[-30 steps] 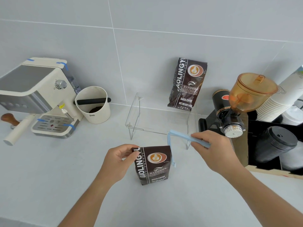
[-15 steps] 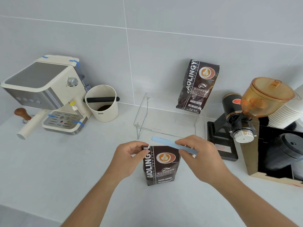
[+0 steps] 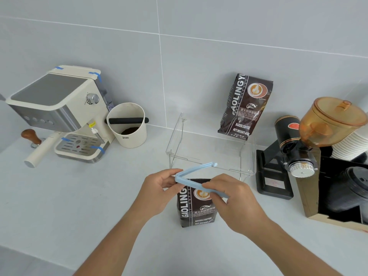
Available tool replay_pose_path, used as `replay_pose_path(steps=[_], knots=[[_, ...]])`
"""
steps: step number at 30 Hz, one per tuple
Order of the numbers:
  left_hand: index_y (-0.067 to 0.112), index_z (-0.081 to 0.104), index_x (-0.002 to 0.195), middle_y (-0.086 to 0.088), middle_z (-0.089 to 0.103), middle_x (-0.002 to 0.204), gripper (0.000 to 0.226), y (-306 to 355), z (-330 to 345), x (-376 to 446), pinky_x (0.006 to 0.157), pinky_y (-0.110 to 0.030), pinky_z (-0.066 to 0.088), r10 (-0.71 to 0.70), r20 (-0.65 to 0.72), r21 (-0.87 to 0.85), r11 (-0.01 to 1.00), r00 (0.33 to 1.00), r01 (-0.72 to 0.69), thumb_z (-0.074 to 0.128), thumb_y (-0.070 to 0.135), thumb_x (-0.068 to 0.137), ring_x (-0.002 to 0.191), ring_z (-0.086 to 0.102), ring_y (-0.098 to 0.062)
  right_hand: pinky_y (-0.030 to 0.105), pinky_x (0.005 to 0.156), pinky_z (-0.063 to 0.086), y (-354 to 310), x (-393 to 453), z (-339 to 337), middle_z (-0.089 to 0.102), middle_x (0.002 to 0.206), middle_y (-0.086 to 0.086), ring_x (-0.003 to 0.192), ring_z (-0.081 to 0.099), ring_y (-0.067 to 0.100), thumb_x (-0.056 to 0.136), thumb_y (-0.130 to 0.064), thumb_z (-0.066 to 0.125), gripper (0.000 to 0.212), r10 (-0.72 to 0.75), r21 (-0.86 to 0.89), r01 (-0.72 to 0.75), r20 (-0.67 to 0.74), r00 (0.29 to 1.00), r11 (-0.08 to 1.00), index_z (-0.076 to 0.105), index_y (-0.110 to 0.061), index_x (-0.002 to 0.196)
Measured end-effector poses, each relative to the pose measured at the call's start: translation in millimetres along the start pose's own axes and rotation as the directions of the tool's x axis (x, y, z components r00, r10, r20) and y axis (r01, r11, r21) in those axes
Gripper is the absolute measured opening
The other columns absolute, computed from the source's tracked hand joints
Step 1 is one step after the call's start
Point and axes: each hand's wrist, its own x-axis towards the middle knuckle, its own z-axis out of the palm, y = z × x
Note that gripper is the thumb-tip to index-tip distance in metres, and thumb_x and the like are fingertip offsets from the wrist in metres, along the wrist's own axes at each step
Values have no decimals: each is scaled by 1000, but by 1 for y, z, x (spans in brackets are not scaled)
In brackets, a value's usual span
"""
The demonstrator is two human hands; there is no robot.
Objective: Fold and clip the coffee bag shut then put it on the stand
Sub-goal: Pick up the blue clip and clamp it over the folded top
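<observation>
Coffee bag [image 3: 196, 204] is standing upright on the counter right in front of me, top folded down. My left hand [image 3: 159, 193] pinches the folded top corner so the fold doesn't spring back, and it's right at the hinge end of the blue clip [image 3: 196, 179]. My right hand [image 3: 233, 198] grips the clip's lower arm (it's splayed open in a V, so it can straddle the fold). Clear stand [image 3: 211, 150] waits just beyond, with another bag [image 3: 246, 106] at its far right.

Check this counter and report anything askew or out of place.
Little stands out. The second coffee bag on the clear stand leans against the wall. Blue tape strips mark the espresso machine. No spills visible.
</observation>
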Motion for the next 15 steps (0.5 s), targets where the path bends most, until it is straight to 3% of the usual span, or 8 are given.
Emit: replay_pose_path(steps=[8,12,15], knots=[[21,68,113,4,77,98,41,-3,-4,0,80,-14,53,37,24,35,999,999,-38,75,1,77,87,73,-6,11,65,44,1,1,11,67,87,-5,71,59,9,78,3,66,31,-28,-60,31,42,999,998,74,-19,98],[19,67,115,-2,78,99,44,-5,-5,-1,84,-18,54,36,63,-22,999,997,-35,78,4,74,91,73,-13,18,59,44,3,-1,12,65,83,-3,65,58,14,79,1,67,29,-50,-96,52,29,998,994,74,-21,97],[22,70,108,-2,78,99,32,-5,-5,-1,80,-16,52,20,59,-94,995,998,-15,73,5,80,91,73,-13,20,57,44,4,0,12,65,81,-2,65,59,16,78,1,68,28,-73,-123,76,26,997,989,74,-21,95]])
